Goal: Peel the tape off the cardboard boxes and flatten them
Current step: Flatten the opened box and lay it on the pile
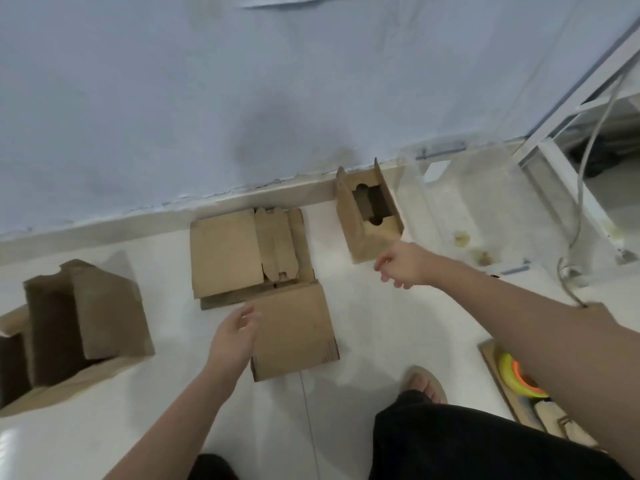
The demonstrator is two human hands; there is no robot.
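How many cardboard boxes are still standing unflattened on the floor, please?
2: one open box against the wall by the right hand, one large box at far left. More may lie outside the view.

Bare white floor (374, 317) lies open between the flattened cardboard pile (256, 261) and the upright open box (369, 216) at the wall (173, 98), while the large open box (76, 327) blocks the left and a tape-roll tray (519, 386) crowds the right.
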